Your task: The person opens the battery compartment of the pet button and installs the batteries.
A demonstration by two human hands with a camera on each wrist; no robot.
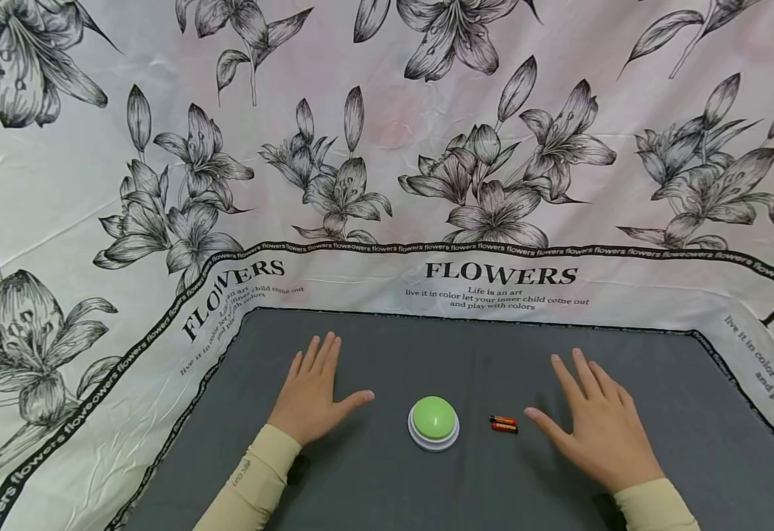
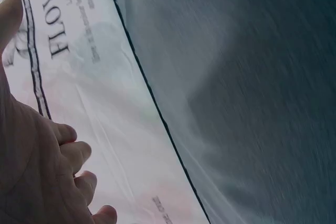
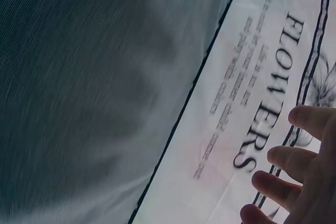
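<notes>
A round push button (image 1: 434, 418) with a green dome and a white base sits on the grey cloth between the two hands. Just right of it lie two small red and black batteries (image 1: 503, 424), side by side. My left hand (image 1: 314, 402) is held over the cloth left of the button, fingers straight and thumb spread toward it. On the other side my right hand (image 1: 593, 428) is spread, its thumb pointing at the batteries without touching them. Neither hand holds anything. Both wrist views show only fingers over cloth, with button and batteries out of sight.
The grey middle of the tablecloth (image 1: 374, 354) lies beneath the hands. Around it runs a white border printed with FLOWERS lettering (image 1: 501, 273), and black lily drawings (image 1: 493, 184) cover the fabric behind. Pale yellow sleeves (image 1: 254, 472) cover the forearms.
</notes>
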